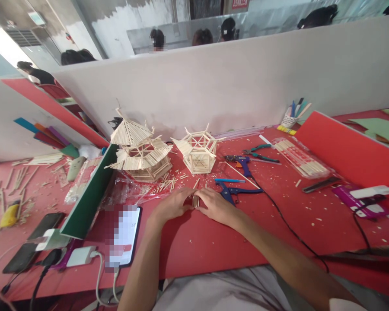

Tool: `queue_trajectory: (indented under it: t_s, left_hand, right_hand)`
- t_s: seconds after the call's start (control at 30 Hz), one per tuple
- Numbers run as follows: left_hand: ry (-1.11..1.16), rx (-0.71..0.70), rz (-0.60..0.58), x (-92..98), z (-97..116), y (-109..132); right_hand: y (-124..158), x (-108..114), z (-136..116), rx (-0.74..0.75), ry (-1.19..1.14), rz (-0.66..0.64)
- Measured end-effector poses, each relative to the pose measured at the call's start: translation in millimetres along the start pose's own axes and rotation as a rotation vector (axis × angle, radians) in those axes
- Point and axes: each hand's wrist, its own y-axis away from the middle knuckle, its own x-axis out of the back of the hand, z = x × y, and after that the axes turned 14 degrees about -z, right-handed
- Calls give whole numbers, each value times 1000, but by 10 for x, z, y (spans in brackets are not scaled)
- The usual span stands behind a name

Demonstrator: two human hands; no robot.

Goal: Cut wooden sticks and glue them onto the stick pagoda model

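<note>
Head view: the left hand (177, 202) and right hand (216, 205) meet, pinching short sticks (196, 201) between them over the near middle of the surface (194, 250); uneven pressure could skew these, and a rightward slip could knock the blue tool (227, 192).

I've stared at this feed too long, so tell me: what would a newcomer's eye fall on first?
Probably the tiered stick pavilion, left of centre before the pale partition, with a smaller, partly roofed stick frame to its right. Next, perhaps, the left hand and right hand, together around some short sticks at the red table, nearer the camera.
</note>
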Motion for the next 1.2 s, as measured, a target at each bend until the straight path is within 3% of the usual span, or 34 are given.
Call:
queue_trajectory:
  t_s: [0.33, 0.43, 0.6, 0.77, 1.2]
  left_hand:
    - [10, -29, 28, 34, 3, 33]
    - [29, -69, 73, 71, 54, 38]
    - [81, -161, 190, 83, 170, 22]
    - [80, -193, 243, 47, 203, -10]
    - [-56, -239, 254, -18, 103, -99]
  right_hand:
    - [-5, 25, -34, 2, -33, 41]
    - [2, 99, -65, -61, -237, 72]
    - [3, 205, -74, -127, -790, 132]
    - [-44, 219, -53, -170, -1119, 208]
    - [-58, 279, -57, -197, -1301, 261]
